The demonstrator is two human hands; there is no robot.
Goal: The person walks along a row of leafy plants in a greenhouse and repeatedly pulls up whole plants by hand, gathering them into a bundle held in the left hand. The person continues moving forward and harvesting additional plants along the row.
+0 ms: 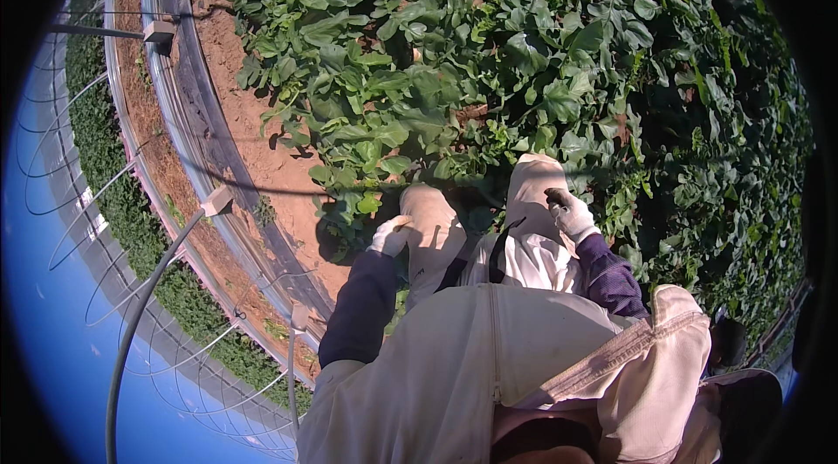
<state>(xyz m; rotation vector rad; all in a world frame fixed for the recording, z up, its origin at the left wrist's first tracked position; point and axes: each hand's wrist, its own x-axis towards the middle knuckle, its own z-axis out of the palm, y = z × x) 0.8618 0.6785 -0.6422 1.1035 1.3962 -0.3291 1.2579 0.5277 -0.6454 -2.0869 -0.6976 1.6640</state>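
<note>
My left hand (391,235), in a white work glove, rests against the outer side of my left knee in beige trousers (429,215). Its fingertips meet the cloth, and whether they pinch it is hard to tell. At my right knee is my right hand (571,214), gloved in white with dark, soiled fingertips. Those fingers curl inward beside the trouser leg, and I cannot make out anything in them. Both knees are bent at the edge of a dense bed of leafy green crop plants (419,84) with broad, lobed leaves.
Bare reddish soil (281,163) runs along the left, bordered by dark plastic sheeting (216,117). A grey curved pipe (141,307) ends in a block (217,201). Thin hoops (72,235) stand beyond, by a strip of greenery (163,287). Foliage continues at right.
</note>
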